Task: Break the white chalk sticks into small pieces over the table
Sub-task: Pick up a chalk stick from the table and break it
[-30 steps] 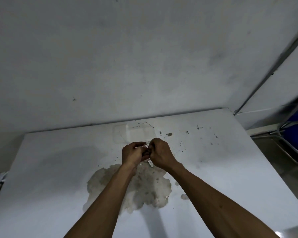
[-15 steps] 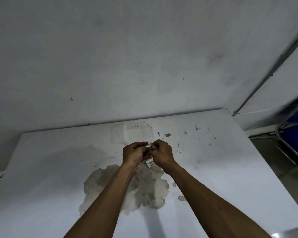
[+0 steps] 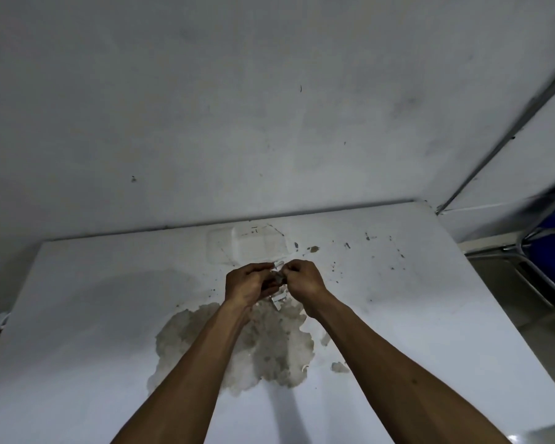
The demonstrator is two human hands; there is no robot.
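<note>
My left hand point(image 3: 249, 284) and my right hand point(image 3: 303, 278) meet knuckle to knuckle above the middle of the white table point(image 3: 87, 315). Both hold a white chalk stick point(image 3: 279, 263), whose short tip shows between the thumbs at the top. More white chalk point(image 3: 278, 299) pokes out below the hands; I cannot tell which hand holds it. The rest of the chalk is hidden inside the fingers.
A large rough patch of worn surface point(image 3: 269, 344) lies under my forearms. Dark specks point(image 3: 346, 245) dot the far right of the table. The table backs onto a grey wall point(image 3: 237, 123). A blue chair with a metal frame point(image 3: 545, 261) stands at the right.
The hands have stayed pressed together over the same spot; they twisted slightly, and a chalk tip now shows above the thumbs.
</note>
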